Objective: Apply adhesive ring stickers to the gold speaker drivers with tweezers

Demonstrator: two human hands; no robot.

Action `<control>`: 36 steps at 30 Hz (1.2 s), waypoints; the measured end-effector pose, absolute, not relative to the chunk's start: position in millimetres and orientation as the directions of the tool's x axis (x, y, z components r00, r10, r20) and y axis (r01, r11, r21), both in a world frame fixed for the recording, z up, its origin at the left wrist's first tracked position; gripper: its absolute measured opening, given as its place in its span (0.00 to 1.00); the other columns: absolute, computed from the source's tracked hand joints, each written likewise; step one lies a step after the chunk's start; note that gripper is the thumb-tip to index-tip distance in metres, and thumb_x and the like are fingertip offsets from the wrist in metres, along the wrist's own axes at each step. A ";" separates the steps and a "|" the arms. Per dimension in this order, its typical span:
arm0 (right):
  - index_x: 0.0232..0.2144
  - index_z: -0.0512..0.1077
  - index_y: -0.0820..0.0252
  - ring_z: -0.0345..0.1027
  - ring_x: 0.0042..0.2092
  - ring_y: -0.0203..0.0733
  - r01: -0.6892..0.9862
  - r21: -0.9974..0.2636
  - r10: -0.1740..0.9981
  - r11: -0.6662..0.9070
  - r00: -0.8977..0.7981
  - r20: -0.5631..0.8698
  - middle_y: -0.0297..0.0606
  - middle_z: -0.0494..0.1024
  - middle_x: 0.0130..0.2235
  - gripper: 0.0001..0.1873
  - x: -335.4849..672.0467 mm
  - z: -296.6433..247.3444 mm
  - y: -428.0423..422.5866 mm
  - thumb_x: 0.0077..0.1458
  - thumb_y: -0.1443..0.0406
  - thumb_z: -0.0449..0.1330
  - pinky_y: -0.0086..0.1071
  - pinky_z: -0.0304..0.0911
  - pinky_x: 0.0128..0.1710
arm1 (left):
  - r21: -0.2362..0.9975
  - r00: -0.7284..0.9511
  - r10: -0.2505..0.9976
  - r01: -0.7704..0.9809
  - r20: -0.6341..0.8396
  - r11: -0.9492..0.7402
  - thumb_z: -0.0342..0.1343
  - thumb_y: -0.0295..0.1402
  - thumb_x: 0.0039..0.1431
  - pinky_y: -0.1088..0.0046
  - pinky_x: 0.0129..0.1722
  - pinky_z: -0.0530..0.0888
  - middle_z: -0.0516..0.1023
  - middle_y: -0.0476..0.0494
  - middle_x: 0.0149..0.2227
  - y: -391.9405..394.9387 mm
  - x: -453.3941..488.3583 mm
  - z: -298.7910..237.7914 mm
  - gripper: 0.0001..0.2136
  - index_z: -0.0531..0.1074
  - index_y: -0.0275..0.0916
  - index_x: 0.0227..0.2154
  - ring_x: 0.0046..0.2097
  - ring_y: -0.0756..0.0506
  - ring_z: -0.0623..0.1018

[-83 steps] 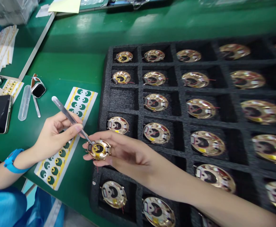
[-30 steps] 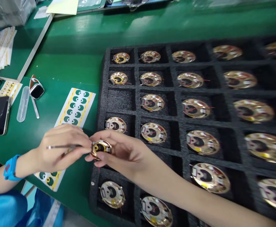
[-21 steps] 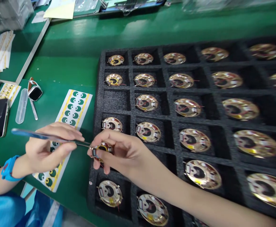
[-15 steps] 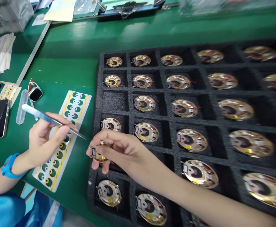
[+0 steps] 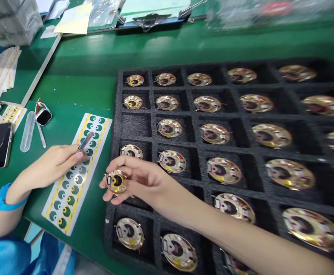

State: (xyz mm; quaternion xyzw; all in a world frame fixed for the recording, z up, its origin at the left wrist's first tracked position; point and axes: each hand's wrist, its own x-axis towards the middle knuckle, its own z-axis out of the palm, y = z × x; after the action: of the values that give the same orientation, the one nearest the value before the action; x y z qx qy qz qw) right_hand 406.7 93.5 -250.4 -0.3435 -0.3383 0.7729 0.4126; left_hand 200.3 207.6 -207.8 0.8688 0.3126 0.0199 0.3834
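Note:
My left hand point(image 5: 56, 162) is closed on metal tweezers point(image 5: 86, 142) over a die-cut sticker sheet point(image 5: 91, 162). The tweezers' broad end points up and away; their tips are hidden at the fingers. The sheet has white and yellow borders and rows of round shapes, some yellow. My right hand point(image 5: 139, 177) pinches a small round gold-rimmed part point(image 5: 116, 182) between thumb and fingers, above the left edge of a black foam tray point(image 5: 113, 152). The part's face shows a yellow ring around a dark centre and a small rectangular window.
Similar round gold parts point(image 5: 170, 160) sit in the tray's compartments, some with thin red wires. To the left on the green table lie a phone point(image 5: 0, 145), a smartwatch point(image 5: 43, 115) and a clear plastic case point(image 5: 27, 131). A clipboard point(image 5: 155, 19) lies at the back.
My left hand has turned and lowered onto the sticker sheet, swinging the tweezers away from the held part. My right hand has tilted the part, showing more of its face.

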 end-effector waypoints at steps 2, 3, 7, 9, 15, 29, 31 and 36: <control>0.38 0.64 0.58 0.75 0.34 0.33 -0.415 -0.805 0.873 -0.423 -0.423 -0.241 0.33 0.75 0.37 0.10 405.1 -250.5 92.9 0.54 0.67 0.60 0.26 0.74 0.35 | 0.660 0.815 0.548 0.518 -0.188 -0.544 0.44 0.42 0.68 0.71 0.41 0.73 0.78 0.47 0.32 206.8 201.2 -210.7 0.17 0.75 0.39 0.34 0.37 0.46 0.78; 0.38 0.64 0.58 0.75 0.34 0.33 -0.420 -0.806 0.874 -0.418 -0.426 -0.231 0.33 0.75 0.37 0.10 404.4 -250.4 92.4 0.53 0.68 0.60 0.25 0.74 0.35 | 0.653 0.818 0.546 0.515 -0.181 -0.555 0.43 0.41 0.68 0.71 0.42 0.73 0.78 0.47 0.32 206.4 201.6 -212.5 0.17 0.75 0.39 0.35 0.37 0.46 0.78; 0.39 0.64 0.58 0.75 0.36 0.33 -0.402 -0.838 0.887 -0.369 -0.422 -0.188 0.32 0.75 0.38 0.09 407.7 -247.0 93.1 0.54 0.68 0.57 0.26 0.74 0.37 | 0.649 0.811 0.564 0.514 -0.155 -0.561 0.41 0.41 0.69 0.68 0.44 0.73 0.78 0.46 0.36 205.3 203.8 -220.4 0.17 0.74 0.40 0.38 0.40 0.45 0.78; 0.41 0.65 0.57 0.75 0.39 0.37 -0.306 -0.911 0.929 -0.278 -0.328 -0.173 0.35 0.75 0.39 0.09 417.0 -245.0 98.9 0.56 0.67 0.56 0.30 0.74 0.39 | 0.643 0.798 0.588 0.520 -0.132 -0.562 0.40 0.41 0.69 0.67 0.45 0.73 0.78 0.45 0.37 205.5 204.9 -224.0 0.17 0.74 0.40 0.39 0.42 0.44 0.77; 0.47 0.67 0.57 0.73 0.32 0.41 0.421 -0.907 0.993 -0.023 0.112 0.027 0.40 0.73 0.44 0.13 458.3 -256.5 146.3 0.60 0.65 0.51 0.41 0.70 0.44 | 0.633 0.787 0.611 0.514 -0.082 -0.578 0.38 0.42 0.69 0.65 0.45 0.72 0.77 0.43 0.38 206.9 205.3 -229.5 0.19 0.73 0.39 0.39 0.41 0.44 0.76; 0.28 0.67 0.60 0.63 0.36 0.50 0.965 -0.073 0.923 0.251 -0.215 0.318 0.43 0.69 0.31 0.11 440.6 -251.7 111.0 0.63 0.66 0.51 0.40 0.64 0.35 | 0.808 0.735 0.670 0.454 -0.101 -0.376 0.41 0.41 0.68 0.66 0.45 0.70 0.78 0.43 0.43 203.8 205.8 -231.5 0.16 0.71 0.38 0.39 0.45 0.43 0.75; 0.31 0.68 0.61 0.63 0.37 0.51 0.960 -0.109 0.927 0.256 -0.212 0.308 0.43 0.69 0.33 0.08 439.5 -260.1 106.3 0.62 0.65 0.53 0.40 0.64 0.35 | 0.890 0.692 0.719 0.362 -0.059 -0.275 0.45 0.41 0.66 0.69 0.45 0.69 0.77 0.43 0.41 203.3 206.9 -231.2 0.15 0.71 0.38 0.33 0.45 0.44 0.75; 0.31 0.64 0.58 0.65 0.38 0.48 0.771 -0.608 0.973 0.188 -0.062 0.223 0.41 0.70 0.35 0.09 443.3 -262.9 108.7 0.62 0.61 0.52 0.41 0.65 0.37 | 0.991 0.568 0.818 0.131 -0.092 0.021 0.53 0.42 0.62 0.79 0.29 0.68 0.72 0.49 0.31 200.0 209.0 -232.5 0.14 0.73 0.36 0.29 0.31 0.53 0.70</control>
State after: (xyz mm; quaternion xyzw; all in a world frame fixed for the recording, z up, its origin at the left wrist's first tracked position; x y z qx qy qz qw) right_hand 443.3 108.7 -262.9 -0.6148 -0.7093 0.1671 0.3017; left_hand 209.0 200.0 -232.5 0.6409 0.3703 0.2809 0.6109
